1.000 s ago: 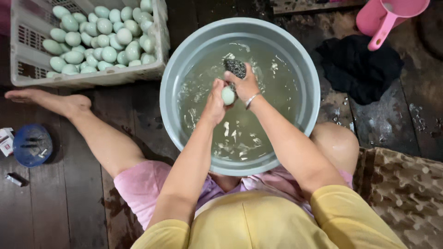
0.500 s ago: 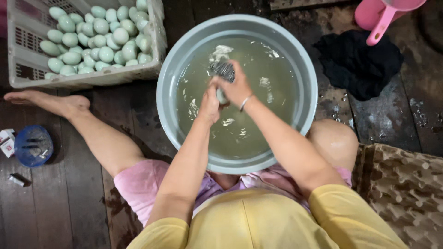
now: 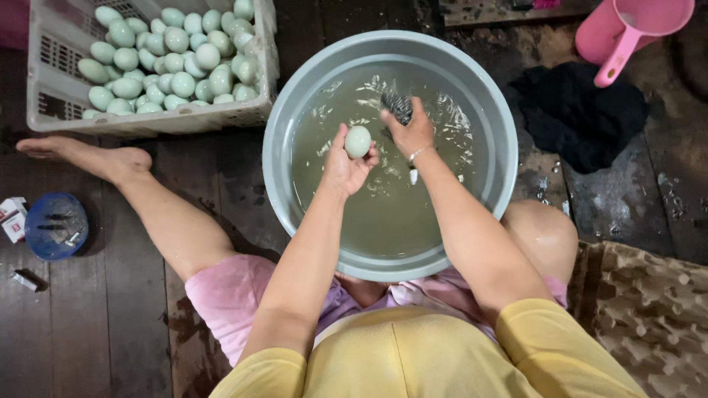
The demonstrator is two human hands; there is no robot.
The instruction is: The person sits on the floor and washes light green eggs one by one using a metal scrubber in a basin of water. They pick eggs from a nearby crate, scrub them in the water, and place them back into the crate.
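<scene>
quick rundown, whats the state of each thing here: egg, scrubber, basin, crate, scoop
egg: pale green, held up in the left hand, clear of the water
scrubber: dark mesh, gripped in the right hand
basin: grey, holding murky, rippled water
crate: heaped with pale green eggs
scoop: pink, on the floor, untouched
</scene>
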